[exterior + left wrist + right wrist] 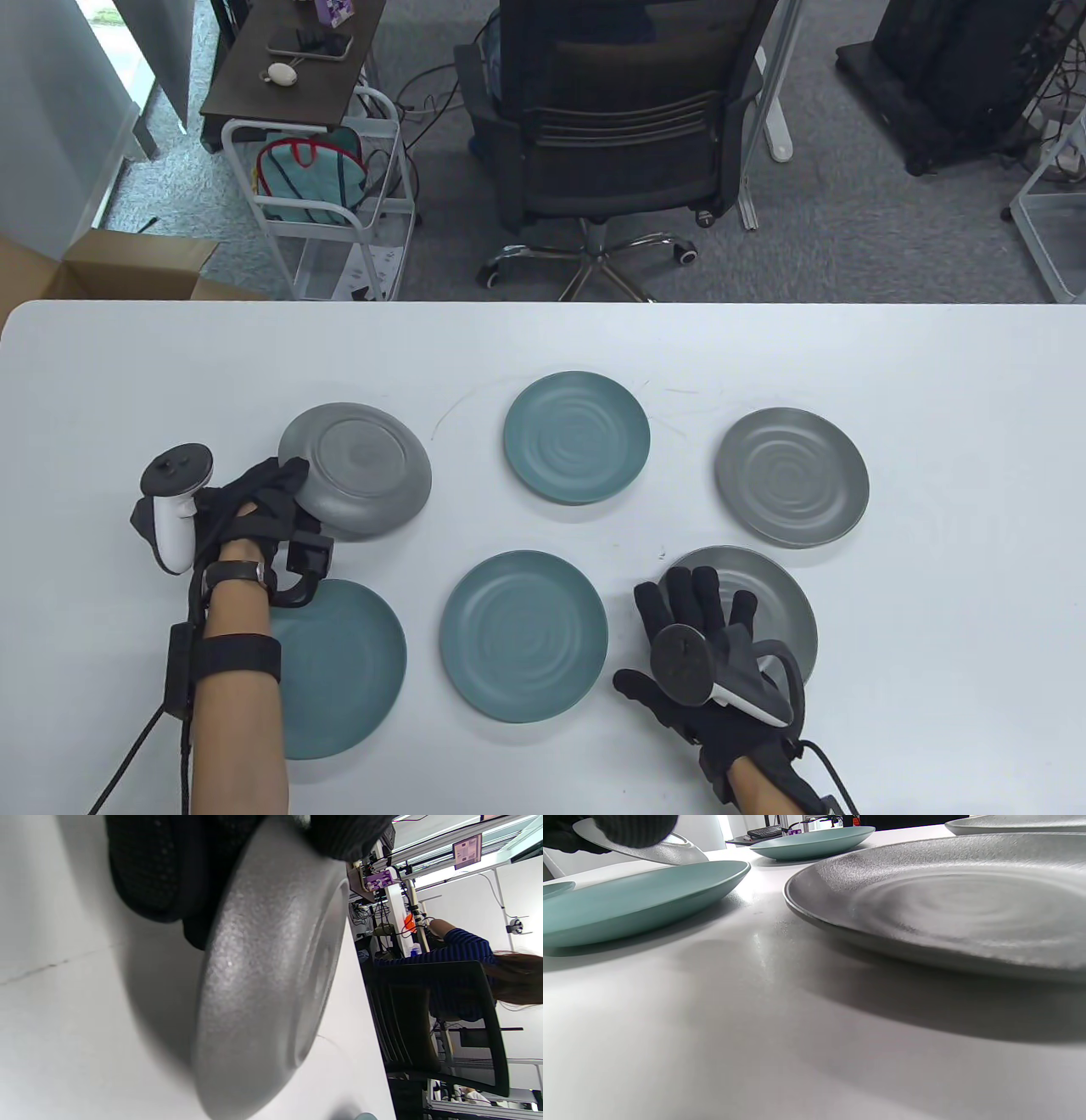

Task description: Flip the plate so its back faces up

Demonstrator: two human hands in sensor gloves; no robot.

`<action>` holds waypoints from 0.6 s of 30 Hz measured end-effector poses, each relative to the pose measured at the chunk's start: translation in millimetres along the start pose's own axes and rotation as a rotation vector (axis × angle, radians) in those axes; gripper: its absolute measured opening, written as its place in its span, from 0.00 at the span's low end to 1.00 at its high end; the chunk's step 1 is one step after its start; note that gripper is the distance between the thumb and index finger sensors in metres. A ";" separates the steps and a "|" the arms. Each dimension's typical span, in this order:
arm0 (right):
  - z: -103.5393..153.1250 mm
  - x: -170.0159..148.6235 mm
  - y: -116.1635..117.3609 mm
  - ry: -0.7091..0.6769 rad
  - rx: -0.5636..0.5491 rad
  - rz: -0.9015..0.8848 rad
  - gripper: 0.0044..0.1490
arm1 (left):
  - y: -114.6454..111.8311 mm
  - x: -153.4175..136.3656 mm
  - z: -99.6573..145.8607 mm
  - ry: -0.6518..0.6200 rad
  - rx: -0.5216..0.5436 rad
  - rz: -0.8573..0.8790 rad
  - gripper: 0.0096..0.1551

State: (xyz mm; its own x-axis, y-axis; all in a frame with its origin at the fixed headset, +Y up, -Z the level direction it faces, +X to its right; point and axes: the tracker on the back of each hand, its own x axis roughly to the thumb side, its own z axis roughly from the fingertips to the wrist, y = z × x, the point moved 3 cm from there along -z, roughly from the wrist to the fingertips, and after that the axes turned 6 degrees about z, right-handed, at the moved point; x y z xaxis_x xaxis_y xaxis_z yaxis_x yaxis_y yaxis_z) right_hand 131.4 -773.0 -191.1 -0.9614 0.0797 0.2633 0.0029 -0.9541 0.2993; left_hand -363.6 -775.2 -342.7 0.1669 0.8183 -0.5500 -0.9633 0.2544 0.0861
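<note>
Fingers, table view: left hand (246, 514) grips the near-left edge of the grey plate (361, 471) at left of centre, which is bottom up and tilted; right hand (704, 632) lies flat, fingers spread, over the left part of a second grey plate (776, 598) at lower right.
Other plates, table view: teal plate (577, 437) at upper centre, teal plate (524, 635) at lower centre, teal plate (339, 671) at lower left under the left forearm, grey plate face up (792, 488) at right; all on the white table (543, 348).
Left wrist view: gloved fingers (148, 870) at top clasp the rim of the overturned plate (263, 984); its foot ring shows, with a shadow on the table beneath it.
Right wrist view: the face-up grey plate (950, 904) fills the right; a teal plate (640, 899) lies at left, another (814, 841) at top centre; at upper left a gloved fingertip (634, 827) holds the tilted plate (670, 853). The right hand's own fingers do not show here.
</note>
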 end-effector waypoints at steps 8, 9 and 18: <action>0.0 -0.7 -0.9 0.004 -0.004 0.000 0.60 | 2.5 -15.7 -10.2 0.086 0.028 -0.060 0.39; 0.0 -0.8 -0.9 0.004 -0.004 0.000 0.60 | 3.0 -16.4 -10.9 0.088 0.031 -0.072 0.39; 0.2 -1.1 -1.4 0.006 -0.008 0.001 0.60 | 5.1 -19.5 -15.0 0.135 0.087 -0.188 0.39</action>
State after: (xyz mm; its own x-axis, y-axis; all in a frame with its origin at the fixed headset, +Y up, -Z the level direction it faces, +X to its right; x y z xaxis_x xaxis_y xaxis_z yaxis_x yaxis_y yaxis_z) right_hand 132.5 -771.7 -191.6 -0.9629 0.0769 0.2586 0.0019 -0.9566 0.2915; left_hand -374.9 -797.6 -344.0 0.3066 0.6773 -0.6688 -0.8952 0.4440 0.0392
